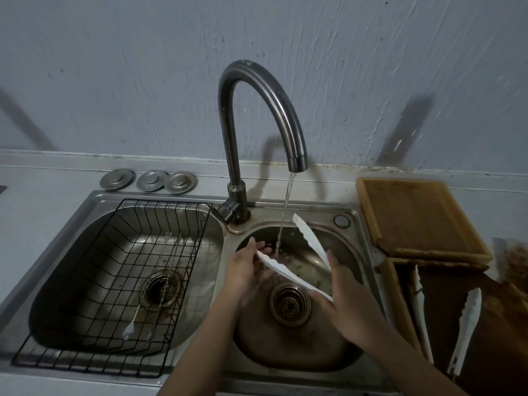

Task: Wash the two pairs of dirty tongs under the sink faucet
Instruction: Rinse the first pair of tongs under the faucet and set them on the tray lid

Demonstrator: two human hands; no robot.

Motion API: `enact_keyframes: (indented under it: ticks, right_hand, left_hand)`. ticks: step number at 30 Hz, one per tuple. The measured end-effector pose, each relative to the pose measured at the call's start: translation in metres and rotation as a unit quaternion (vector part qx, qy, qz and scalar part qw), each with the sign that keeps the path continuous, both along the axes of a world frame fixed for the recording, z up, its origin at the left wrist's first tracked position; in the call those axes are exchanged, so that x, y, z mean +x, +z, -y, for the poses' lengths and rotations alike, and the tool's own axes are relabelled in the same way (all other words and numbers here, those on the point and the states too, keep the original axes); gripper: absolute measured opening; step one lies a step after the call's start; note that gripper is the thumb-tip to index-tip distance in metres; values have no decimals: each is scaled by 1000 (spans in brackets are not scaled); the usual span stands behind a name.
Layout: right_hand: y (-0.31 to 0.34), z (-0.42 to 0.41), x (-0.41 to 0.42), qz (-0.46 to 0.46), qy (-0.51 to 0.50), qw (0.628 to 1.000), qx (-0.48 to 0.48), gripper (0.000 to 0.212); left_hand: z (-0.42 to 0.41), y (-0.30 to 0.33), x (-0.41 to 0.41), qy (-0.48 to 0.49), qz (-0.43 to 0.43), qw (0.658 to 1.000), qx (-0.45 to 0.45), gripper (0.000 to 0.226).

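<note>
Water (pixel 286 207) runs from the faucet (pixel 258 115) into the right basin (pixel 347 238) of the sink. Over this basin the right hand (pixel 347 295) holds a white pair of tongs (pixel 288 271) at its hinge end, with the fingers closed around it. The two arms of the tongs are spread wide: one arm points up toward the faucet, the other lies lower and points left. The stream falls between the two arms, close to the tip of the lower arm. The left hand (pixel 245 268) is under the lower arm near its tip; the fingers are loosely curled and touch the arm, more like rubbing than a firm grip.

The second pair of tongs (pixel 465 330) lies on the brown board (pixel 485 352) at the right of the sink, well apart from the hands, also with its arms spread. Behind this one lies a lighter wooden board (pixel 420 212).

In the left basin (pixel 94 252) sits a black wire rack (pixel 120 281) with two thin utensils (pixel 143 304) in it. Three round metal lids (pixel 148 180) lie on the counter behind the left basin.
</note>
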State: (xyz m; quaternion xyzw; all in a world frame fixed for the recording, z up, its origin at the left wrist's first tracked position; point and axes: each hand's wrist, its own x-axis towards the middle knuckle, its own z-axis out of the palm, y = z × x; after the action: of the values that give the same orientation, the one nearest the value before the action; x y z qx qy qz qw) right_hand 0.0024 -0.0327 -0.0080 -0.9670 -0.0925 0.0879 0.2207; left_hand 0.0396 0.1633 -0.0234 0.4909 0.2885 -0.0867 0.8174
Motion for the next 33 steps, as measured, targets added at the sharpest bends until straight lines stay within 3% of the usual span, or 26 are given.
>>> enact_keyframes:
  ticks: [3, 9, 16, 24, 31, 33]
  right_hand:
    - [6, 2, 5, 38, -21, 999, -10, 88]
    - [17, 6, 13, 59, -44, 996, -42, 53]
    - [17, 7, 18, 48, -82, 995, -27, 41]
    - [22, -6, 25, 75, -77, 994, -29, 29]
    - [18, -4, 22, 48, -56, 997, -16, 32]
    - [17, -5, 22, 28, -41, 999, -19, 30]
  left_hand:
    - [2, 14, 2, 8, 31, 998, -61, 32]
    - [8, 4, 17, 3, 48, 996, -79, 33]
    - [20, 4, 31, 26, 72, 993, -91, 28]
    - [30, 3, 32, 61, 66, 996, 8, 54]
    - [22, 11, 27, 15, 56, 991, 120, 19]
    - [17, 12, 28, -3, 51, 993, 109, 30]
